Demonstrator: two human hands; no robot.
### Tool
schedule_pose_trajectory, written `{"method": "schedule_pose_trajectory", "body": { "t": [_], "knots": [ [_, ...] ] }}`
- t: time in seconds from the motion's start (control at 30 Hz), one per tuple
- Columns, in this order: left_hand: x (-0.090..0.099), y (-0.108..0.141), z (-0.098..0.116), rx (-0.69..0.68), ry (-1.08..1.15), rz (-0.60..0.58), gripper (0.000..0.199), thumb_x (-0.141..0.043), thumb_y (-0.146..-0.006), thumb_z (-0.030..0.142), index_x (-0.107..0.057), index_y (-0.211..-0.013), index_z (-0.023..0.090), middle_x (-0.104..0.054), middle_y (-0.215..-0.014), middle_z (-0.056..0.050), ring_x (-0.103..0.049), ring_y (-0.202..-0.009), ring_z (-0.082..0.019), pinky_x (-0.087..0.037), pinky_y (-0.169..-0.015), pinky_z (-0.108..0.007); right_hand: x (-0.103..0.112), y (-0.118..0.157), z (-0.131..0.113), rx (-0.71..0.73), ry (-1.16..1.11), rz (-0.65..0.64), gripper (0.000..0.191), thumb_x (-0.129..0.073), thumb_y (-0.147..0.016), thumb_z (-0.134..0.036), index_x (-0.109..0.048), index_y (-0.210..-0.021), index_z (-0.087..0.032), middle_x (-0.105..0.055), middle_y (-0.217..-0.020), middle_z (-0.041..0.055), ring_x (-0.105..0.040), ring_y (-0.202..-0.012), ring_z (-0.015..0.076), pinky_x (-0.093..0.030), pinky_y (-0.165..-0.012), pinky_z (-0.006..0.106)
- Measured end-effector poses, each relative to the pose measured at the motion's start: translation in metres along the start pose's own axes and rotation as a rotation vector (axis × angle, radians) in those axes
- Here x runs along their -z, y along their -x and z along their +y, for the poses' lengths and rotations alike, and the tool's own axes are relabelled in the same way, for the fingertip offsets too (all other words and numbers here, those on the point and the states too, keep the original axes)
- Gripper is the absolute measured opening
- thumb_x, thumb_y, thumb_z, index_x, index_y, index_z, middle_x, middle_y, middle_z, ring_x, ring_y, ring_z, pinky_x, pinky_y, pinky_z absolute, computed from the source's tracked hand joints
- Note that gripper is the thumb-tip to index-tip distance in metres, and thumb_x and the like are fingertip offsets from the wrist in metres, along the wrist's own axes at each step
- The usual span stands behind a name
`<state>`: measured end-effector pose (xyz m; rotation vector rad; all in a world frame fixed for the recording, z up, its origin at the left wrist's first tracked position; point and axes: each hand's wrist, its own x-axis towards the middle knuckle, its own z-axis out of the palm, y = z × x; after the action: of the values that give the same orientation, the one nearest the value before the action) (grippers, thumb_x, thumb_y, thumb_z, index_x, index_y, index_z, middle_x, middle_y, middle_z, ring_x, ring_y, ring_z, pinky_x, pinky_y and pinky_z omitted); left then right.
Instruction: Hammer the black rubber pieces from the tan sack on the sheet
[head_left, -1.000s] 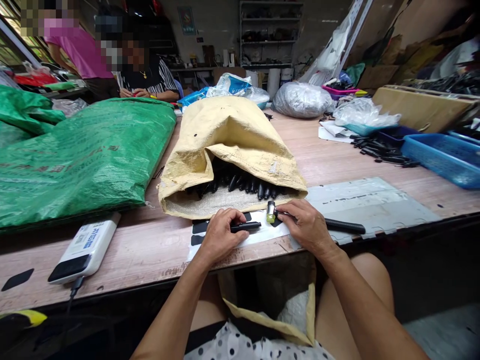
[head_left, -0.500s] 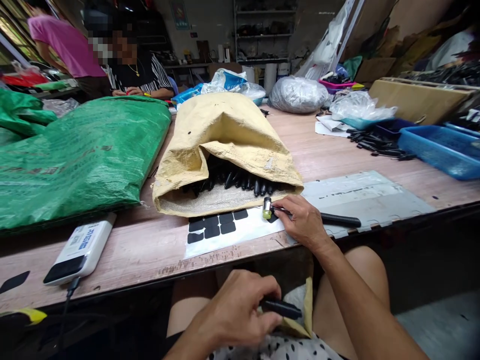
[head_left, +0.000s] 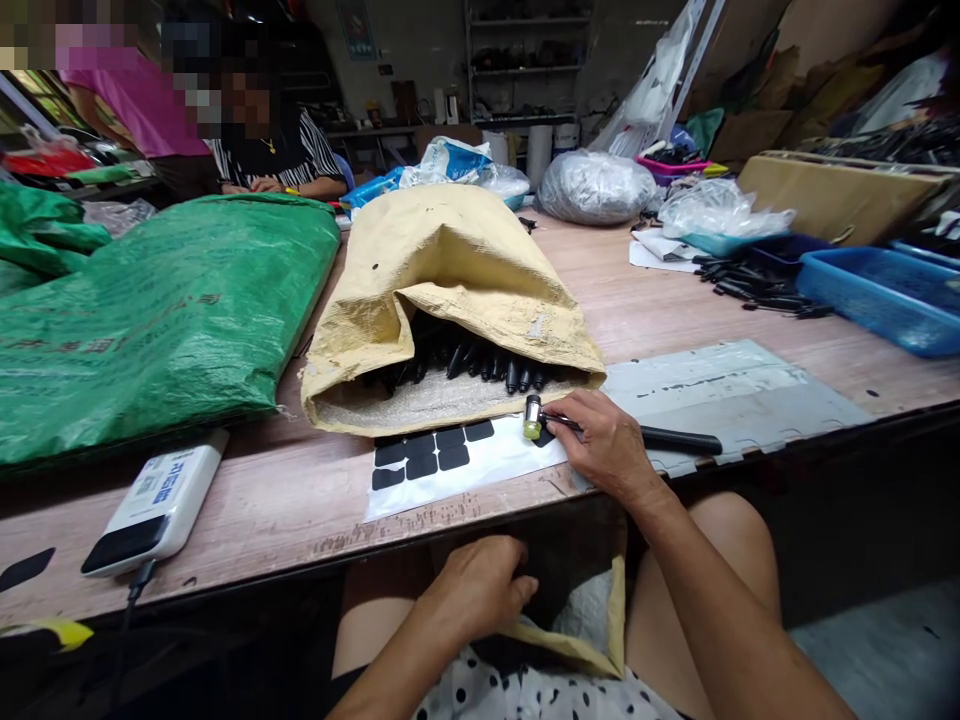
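Note:
My right hand point(head_left: 604, 440) grips a small hammer point(head_left: 679, 441) by its dark shaft, over the table's front edge. Its silver head with a yellow-green face lies by the white sheet point(head_left: 442, 490) that carries black rounded patches point(head_left: 421, 467). In my lap, my left hand point(head_left: 484, 590) is at the mouth of a second yellow sack point(head_left: 616, 610); thumb and forefinger are apart with nothing visible between them, and the other fingers are partly hidden. Ahead on the table, a large yellow sack point(head_left: 457, 250) opens towards me, showing several slim black pieces point(head_left: 517, 375) inside.
A green sack point(head_left: 172, 310) and a white power bank point(head_left: 157, 505) with a cable lie left. To the right are a grey sheet point(head_left: 720, 390), loose black parts point(head_left: 757, 290) and a blue tray point(head_left: 885, 295). Two people are at the far left.
The slim black piece in my left hand is no longer visible; that hand has moved slightly up and left, over the lap sack. My right hand keeps its grip on the hammer, nearly still.

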<state>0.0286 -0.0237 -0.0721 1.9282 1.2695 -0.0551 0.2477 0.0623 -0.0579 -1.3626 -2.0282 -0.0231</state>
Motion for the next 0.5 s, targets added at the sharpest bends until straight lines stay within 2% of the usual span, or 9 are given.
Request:
{"method": "schedule_pose_trajectory", "body": {
  "t": [0.1,0.17,0.2,0.27,0.33,0.37,0.43,0.5],
  "knots": [
    [0.043,0.015,0.020,-0.158,0.144,-0.124,0.022,-0.064,-0.085,0.041,-0.075,-0.094,0.024,-0.073,-0.076,-0.001,-0.067,-0.069,-0.019,-0.043,-0.057,-0.025,0.000,0.000,0.000,0.001,0.001,0.001,0.015,-0.063,-0.088,-0.021,-0.071,-0.100,-0.024,-0.070,-0.096,0.0032,-0.061,-0.096,0.0216,-0.049,-0.087,0.034],
    [0.076,0.012,0.026,-0.211,0.254,-0.075,0.026,-0.056,-0.092,0.041,-0.073,-0.091,0.021,-0.072,-0.073,0.000,-0.064,-0.065,-0.016,-0.042,-0.055,-0.023,0.000,0.000,0.000,-0.001,0.003,0.001,0.015,-0.062,-0.089,-0.021,-0.071,-0.100,-0.025,-0.070,-0.096,0.0031,-0.061,-0.096,0.0215,-0.049,-0.086,0.034],
    [0.092,0.005,0.025,-0.211,0.259,0.023,0.029,-0.052,-0.094,0.041,-0.072,-0.089,0.020,-0.072,-0.073,0.000,-0.064,-0.066,-0.016,-0.043,-0.057,-0.023,0.000,0.000,0.000,-0.002,0.004,0.001,0.015,-0.062,-0.089,-0.022,-0.071,-0.100,-0.025,-0.070,-0.096,0.0032,-0.061,-0.096,0.0215,-0.049,-0.086,0.034],
    [0.121,-0.015,0.016,-0.153,0.152,0.333,0.031,-0.050,-0.095,0.041,-0.071,-0.088,0.019,-0.072,-0.078,-0.002,-0.064,-0.071,-0.018,-0.045,-0.062,-0.026,0.000,0.000,0.000,-0.005,0.005,0.002,0.015,-0.062,-0.089,-0.022,-0.071,-0.101,-0.025,-0.070,-0.097,0.0033,-0.061,-0.096,0.0215,-0.049,-0.086,0.034],
    [0.145,-0.041,0.002,-0.039,-0.039,0.679,0.026,-0.053,-0.094,0.038,-0.071,-0.099,0.020,-0.073,-0.095,-0.006,-0.066,-0.083,-0.021,-0.048,-0.071,-0.030,0.000,0.000,0.000,-0.009,0.006,0.001,0.015,-0.062,-0.089,-0.023,-0.071,-0.101,-0.025,-0.070,-0.096,0.0032,-0.061,-0.096,0.0215,-0.049,-0.086,0.034],
    [0.154,-0.053,-0.005,0.013,-0.133,0.812,0.026,-0.055,-0.093,0.036,-0.071,-0.106,0.020,-0.072,-0.105,-0.008,-0.066,-0.091,-0.024,-0.050,-0.077,-0.033,0.000,0.001,0.000,-0.012,0.006,-0.001,0.015,-0.062,-0.089,-0.023,-0.071,-0.101,-0.025,-0.070,-0.096,0.0030,-0.061,-0.096,0.0214,-0.049,-0.085,0.034],
    [0.165,-0.072,-0.017,0.113,-0.295,0.992,0.030,-0.057,-0.092,0.032,-0.069,-0.116,0.020,-0.069,-0.119,-0.011,-0.064,-0.106,-0.029,-0.051,-0.086,-0.038,0.000,0.000,0.000,-0.014,0.002,-0.003,0.015,-0.063,-0.089,-0.023,-0.071,-0.101,-0.025,-0.070,-0.095,0.0028,-0.061,-0.095,0.0213,-0.049,-0.085,0.034],
    [0.170,-0.082,-0.026,0.211,-0.397,1.065,0.030,-0.055,-0.092,0.030,-0.069,-0.117,0.020,-0.067,-0.122,-0.014,-0.061,-0.114,-0.033,-0.051,-0.088,-0.043,0.000,0.000,0.001,-0.016,-0.003,-0.003,0.015,-0.063,-0.089,-0.023,-0.071,-0.101,-0.025,-0.070,-0.096,0.0031,-0.062,-0.095,0.0214,-0.049,-0.085,0.034]
  ]
}}
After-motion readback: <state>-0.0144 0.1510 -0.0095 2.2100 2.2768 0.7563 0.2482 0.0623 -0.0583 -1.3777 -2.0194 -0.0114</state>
